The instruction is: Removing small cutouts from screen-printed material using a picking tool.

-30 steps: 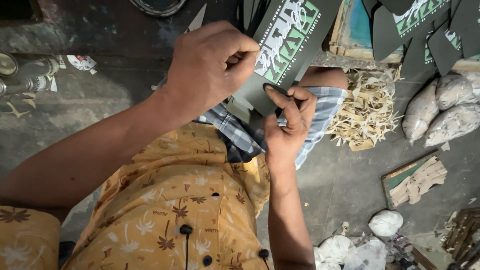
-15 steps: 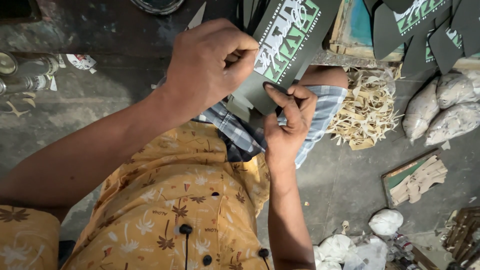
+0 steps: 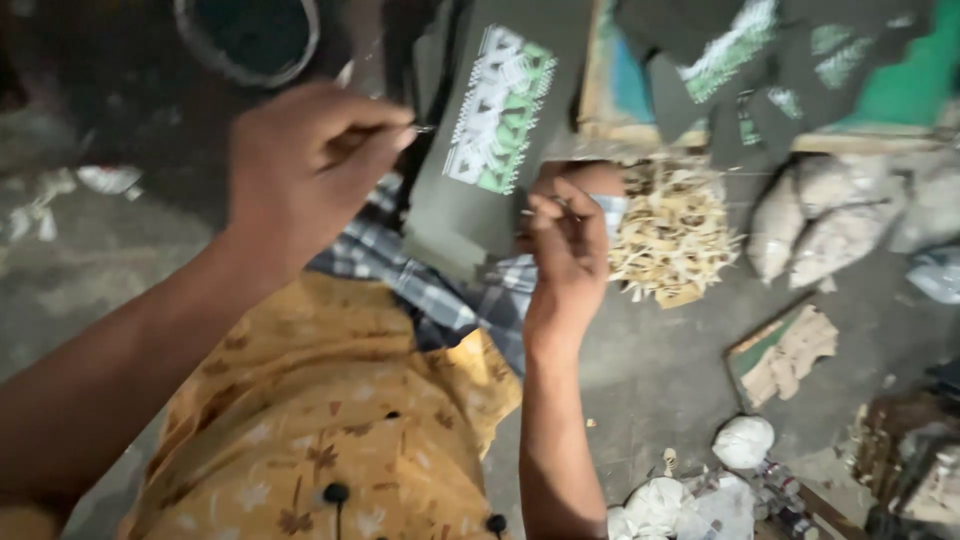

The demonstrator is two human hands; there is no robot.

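Closest in, the orange leaf-print shirt [image 3: 330,440] and checked cloth [image 3: 420,280] over the lap fill the foreground. Just above them the right hand [image 3: 565,250] sits low by the knee, fingertips pinched on something thin; it's blurred, so I can't say whether that's a thread or a sliver.

Now look at the left hand [image 3: 305,170]: half a second ago it was bunched right over the top edge of the dark printed sheet [image 3: 490,130], and it has now drawn away to the left, clenched around a fine needle-like tool [image 3: 425,128] whose tip points right, back at the sheet. That pull has opened a gap between the two hands, which reads to me like a stitch being drawn through.

The sheet itself rests on the lap between the hands, leaning away, long axis running from the knee up and slightly right, green-and-white print facing us.

Further out: a heap of pale straw-like scraps [image 3: 675,235], lumpy grey sacks [image 3: 800,220], more printed sheets [image 3: 740,60] stacked on a green-edged board, and a round dark tub [image 3: 245,35] at the top left.
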